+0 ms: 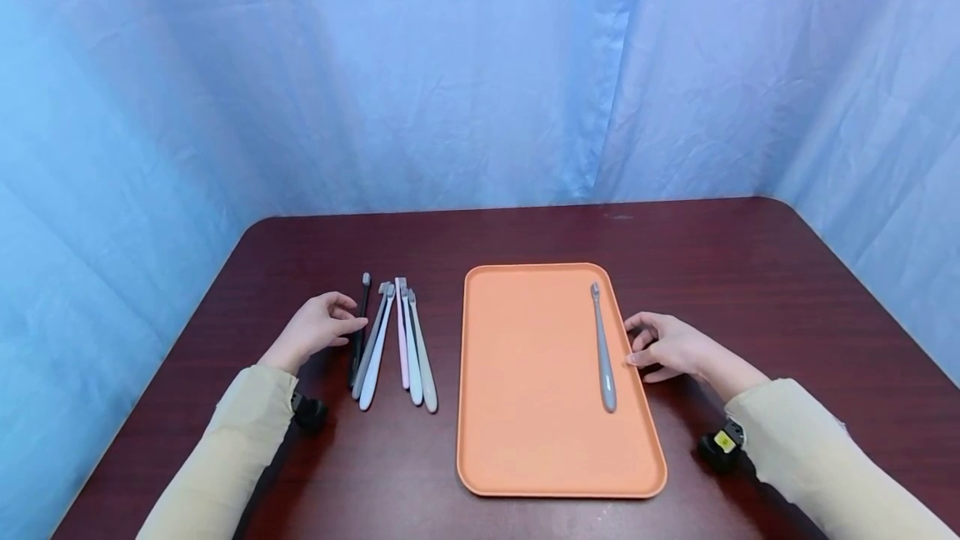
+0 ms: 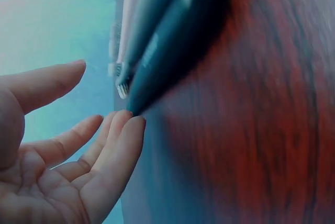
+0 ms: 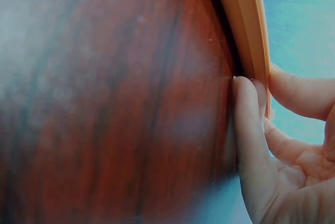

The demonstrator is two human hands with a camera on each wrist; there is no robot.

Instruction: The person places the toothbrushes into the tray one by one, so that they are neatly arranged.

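One brush [image 1: 602, 348] lies on the tray [image 1: 540, 440], six [image 1: 390, 344] wait left; your left hand [image 1: 318, 327] and right hand [image 1: 667, 346] rest open, holding nothing.

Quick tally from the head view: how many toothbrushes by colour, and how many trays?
Black toothbrush: 1
Grey toothbrushes: 3
White toothbrushes: 2
Pink toothbrush: 1
Orange tray: 1
Total: 8

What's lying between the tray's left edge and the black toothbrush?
Five pale toothbrushes on the table, seen in the head view, between the tray and the black toothbrush by the left hand.
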